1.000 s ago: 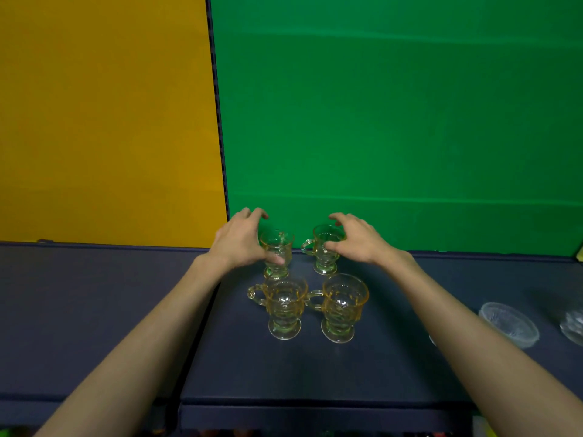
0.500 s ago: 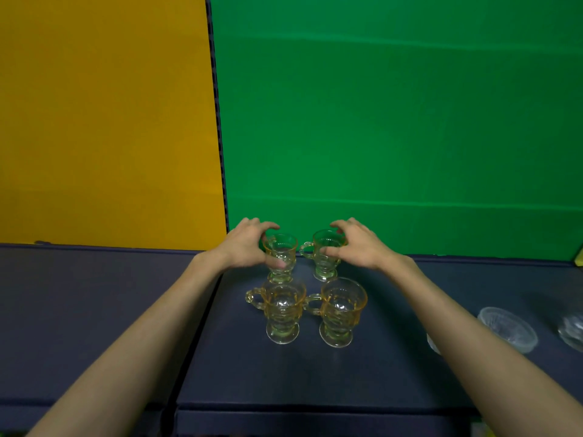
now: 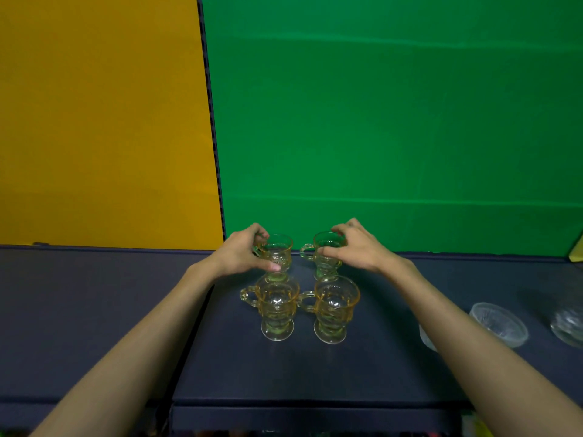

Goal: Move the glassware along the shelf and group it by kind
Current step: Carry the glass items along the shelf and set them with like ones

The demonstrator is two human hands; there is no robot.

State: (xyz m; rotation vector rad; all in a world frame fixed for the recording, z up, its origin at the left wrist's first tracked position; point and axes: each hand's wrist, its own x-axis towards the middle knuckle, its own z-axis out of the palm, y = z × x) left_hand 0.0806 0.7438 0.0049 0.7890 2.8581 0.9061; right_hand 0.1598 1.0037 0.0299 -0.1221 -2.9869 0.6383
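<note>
Several amber footed glass mugs stand in a square on the dark shelf (image 3: 315, 373). My left hand (image 3: 243, 255) grips the back left mug (image 3: 279, 252) from its left side, thumb in front. My right hand (image 3: 356, 247) grips the back right mug (image 3: 325, 250) from its right side, over the rim. The front left mug (image 3: 277, 305) and the front right mug (image 3: 336, 307) stand untouched, handles pointing left.
A clear glass bowl (image 3: 500, 323) sits on the shelf at the right, with another clear glass piece (image 3: 569, 323) at the far right edge. A third clear piece (image 3: 426, 337) is partly hidden behind my right forearm. Yellow and green panels rise behind the shelf.
Both hands with the two back mugs sit slightly farther back on the shelf than before. The front mugs have kept their places.
</note>
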